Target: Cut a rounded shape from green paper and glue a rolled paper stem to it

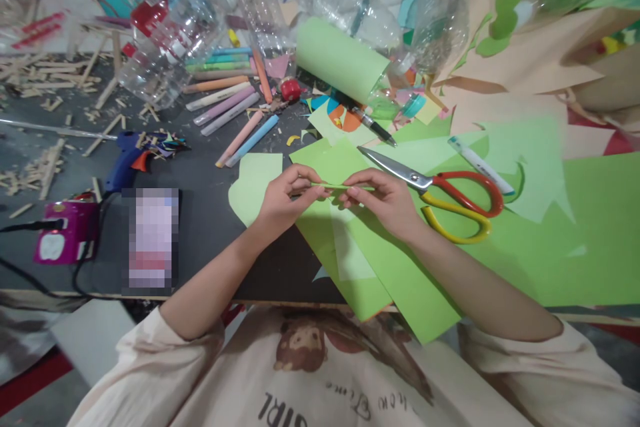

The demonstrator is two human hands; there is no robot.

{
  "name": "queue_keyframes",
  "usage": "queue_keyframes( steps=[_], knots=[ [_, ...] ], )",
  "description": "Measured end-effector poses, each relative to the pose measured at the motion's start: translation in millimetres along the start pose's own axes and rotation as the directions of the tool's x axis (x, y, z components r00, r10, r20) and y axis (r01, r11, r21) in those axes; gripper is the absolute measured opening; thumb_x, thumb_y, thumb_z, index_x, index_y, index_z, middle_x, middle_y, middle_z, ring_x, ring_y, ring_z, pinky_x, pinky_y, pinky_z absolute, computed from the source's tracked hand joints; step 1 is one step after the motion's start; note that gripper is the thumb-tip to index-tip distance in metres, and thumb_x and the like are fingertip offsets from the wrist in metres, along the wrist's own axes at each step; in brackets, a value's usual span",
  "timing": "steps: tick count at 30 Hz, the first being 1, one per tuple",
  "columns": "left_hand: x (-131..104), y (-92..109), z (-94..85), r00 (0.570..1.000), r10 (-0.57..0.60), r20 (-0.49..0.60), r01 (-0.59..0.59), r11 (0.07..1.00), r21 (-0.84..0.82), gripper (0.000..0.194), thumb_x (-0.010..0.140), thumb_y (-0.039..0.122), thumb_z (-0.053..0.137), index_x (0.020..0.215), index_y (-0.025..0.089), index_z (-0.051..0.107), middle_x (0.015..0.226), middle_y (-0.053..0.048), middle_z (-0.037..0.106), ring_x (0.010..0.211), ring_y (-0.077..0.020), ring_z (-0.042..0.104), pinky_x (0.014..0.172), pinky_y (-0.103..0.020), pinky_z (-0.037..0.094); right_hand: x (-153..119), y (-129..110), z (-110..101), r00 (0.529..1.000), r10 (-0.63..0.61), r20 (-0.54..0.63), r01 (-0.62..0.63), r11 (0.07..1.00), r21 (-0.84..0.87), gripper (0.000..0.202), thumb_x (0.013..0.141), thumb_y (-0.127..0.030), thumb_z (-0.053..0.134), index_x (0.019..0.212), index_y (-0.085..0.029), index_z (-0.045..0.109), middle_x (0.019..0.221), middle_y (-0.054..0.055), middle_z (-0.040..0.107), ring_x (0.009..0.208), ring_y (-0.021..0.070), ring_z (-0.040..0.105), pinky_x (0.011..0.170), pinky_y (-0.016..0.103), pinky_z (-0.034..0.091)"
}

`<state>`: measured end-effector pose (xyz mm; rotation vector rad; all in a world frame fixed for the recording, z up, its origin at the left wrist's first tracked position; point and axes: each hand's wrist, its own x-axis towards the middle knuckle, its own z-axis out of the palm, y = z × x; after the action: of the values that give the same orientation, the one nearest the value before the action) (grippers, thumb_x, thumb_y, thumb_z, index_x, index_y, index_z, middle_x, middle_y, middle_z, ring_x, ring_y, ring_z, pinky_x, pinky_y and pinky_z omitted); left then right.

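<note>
Between my two hands a narrow piece of green paper (336,185) is seen nearly edge-on. My left hand (293,195) pinches its left end with thumb and fingers. At the other end my right hand (376,197) pinches it the same way. Below the hands lie overlapping sheets of bright green paper (400,280). Scissors (425,181) with one red and one yellow handle rest just right of my right hand, blades pointing up-left. A pale green paper cutout (255,180) with a rounded edge lies left of my left hand.
Markers (225,107), a pen (373,125) and a green paper-wrapped cylinder (340,60) lie farther back, before clear plastic bottles (200,20). At left are a blue glue gun (125,160), wood sticks (50,80), a purple box (65,232) and a phone (153,237).
</note>
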<state>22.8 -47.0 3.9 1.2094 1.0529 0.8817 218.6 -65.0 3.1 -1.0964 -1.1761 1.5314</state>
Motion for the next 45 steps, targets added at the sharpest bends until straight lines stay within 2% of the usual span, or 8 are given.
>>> queue_keyframes(
  steps=[9, 16, 18, 22, 28, 38, 42, 45],
  knots=[
    [5.8, 8.6, -1.0, 0.991, -0.017, -0.135, 0.015, 1.0, -0.017, 0.046, 0.07, 0.061, 0.076, 0.077, 0.02, 0.058, 0.086, -0.008, 0.079, 0.082, -0.0204, 0.075, 0.074, -0.031, 0.061, -0.7, 0.7, -0.3, 1.0, -0.018, -0.024, 0.018, 1.0, -0.007, 0.03, 0.079, -0.05, 0.075, 0.086, -0.021, 0.068, 0.071, 0.001, 0.072, 0.062, 0.0136, 0.07, 0.061, 0.029, 0.06],
    [5.4, 2.9, -13.5, 0.917, 0.262, -0.301, -0.232, 0.964, 0.133, 0.046, 0.09, 0.056, 0.055, 0.062, 0.021, 0.052, 0.054, 0.001, 0.065, 0.05, -0.0109, 0.061, 0.056, -0.025, 0.053, -0.6, -0.7, -1.2, 0.999, -0.032, -0.031, 0.032, 0.999, 0.0, 0.032, 0.079, -0.051, 0.074, 0.085, -0.021, 0.067, 0.07, 0.0, 0.072, 0.062, 0.0135, 0.07, 0.06, 0.029, 0.06],
    [5.0, 1.3, -14.0, 0.905, 0.336, -0.261, -0.274, 0.93, 0.246, 0.045, 0.091, 0.053, 0.056, 0.06, 0.02, 0.056, 0.068, -0.002, 0.071, 0.064, -0.0128, 0.066, 0.067, -0.027, 0.055, -1.2, -0.9, -1.5, 1.0, -0.02, -0.006, 0.02, 1.0, -0.013, 0.033, 0.079, -0.052, 0.073, 0.087, -0.021, 0.066, 0.07, 0.001, 0.072, 0.062, 0.0137, 0.07, 0.061, 0.029, 0.059],
    [5.1, -0.3, -10.0, 0.865, 0.498, -0.064, -0.425, 0.794, 0.434, 0.029, 0.082, 0.047, 0.07, 0.098, 0.023, 0.07, 0.109, -0.007, 0.072, 0.097, -0.0198, 0.067, 0.086, -0.034, 0.053, -2.8, -1.0, -0.8, 0.997, 0.01, 0.08, -0.007, 0.999, -0.035, 0.033, 0.081, -0.05, 0.072, 0.092, -0.022, 0.059, 0.071, 0.0, 0.073, 0.065, 0.0152, 0.072, 0.066, 0.031, 0.061],
    [3.1, 0.4, -4.6, 0.861, 0.431, 0.27, -0.507, 0.684, 0.524, 0.029, 0.091, 0.048, 0.058, 0.081, 0.025, 0.072, 0.081, -0.005, 0.075, 0.08, -0.0187, 0.067, 0.081, -0.035, 0.048, -4.1, -0.6, 1.6, 0.991, -0.018, 0.129, 0.047, 0.973, -0.228, 0.033, 0.081, -0.053, 0.07, 0.088, -0.024, 0.056, 0.08, 0.001, 0.074, 0.07, 0.0184, 0.075, 0.069, 0.032, 0.06],
    [2.0, 3.4, -3.3, 0.856, 0.402, 0.325, -0.517, 0.66, 0.545, 0.031, 0.096, 0.044, 0.048, 0.077, 0.023, 0.061, 0.077, -0.004, 0.069, 0.078, -0.018, 0.061, 0.074, -0.033, 0.043, -5.7, -0.8, 2.3, 0.979, -0.108, 0.173, 0.169, 0.901, -0.399, 0.012, 0.087, -0.036, 0.064, 0.084, -0.024, 0.064, 0.08, 0.001, 0.075, 0.074, 0.0187, 0.074, 0.068, 0.029, 0.057],
    [4.0, 5.1, -12.8, 0.907, 0.408, 0.105, -0.387, 0.71, 0.588, 0.034, 0.098, 0.048, 0.041, 0.08, 0.023, 0.057, 0.08, -0.005, 0.065, 0.077, -0.0179, 0.058, 0.075, -0.033, 0.045, -5.2, -0.8, 0.1, 0.988, -0.116, 0.098, 0.141, 0.94, -0.31, 0.02, 0.088, -0.042, 0.064, 0.087, -0.023, 0.066, 0.079, 0.002, 0.073, 0.071, 0.0171, 0.073, 0.066, 0.03, 0.059],
    [8.9, 8.3, -25.7, 0.848, 0.47, -0.245, -0.309, 0.815, 0.491, 0.041, 0.097, 0.057, 0.037, 0.079, 0.024, 0.053, 0.075, -0.002, 0.061, 0.07, -0.0155, 0.057, 0.071, -0.03, 0.047, -3.7, 0.3, -3.1, 0.989, -0.146, -0.017, 0.139, 0.967, -0.213, 0.025, 0.089, -0.048, 0.063, 0.091, -0.024, 0.067, 0.073, 0.0, 0.07, 0.063, 0.0151, 0.07, 0.061, 0.031, 0.06]
  ],
)
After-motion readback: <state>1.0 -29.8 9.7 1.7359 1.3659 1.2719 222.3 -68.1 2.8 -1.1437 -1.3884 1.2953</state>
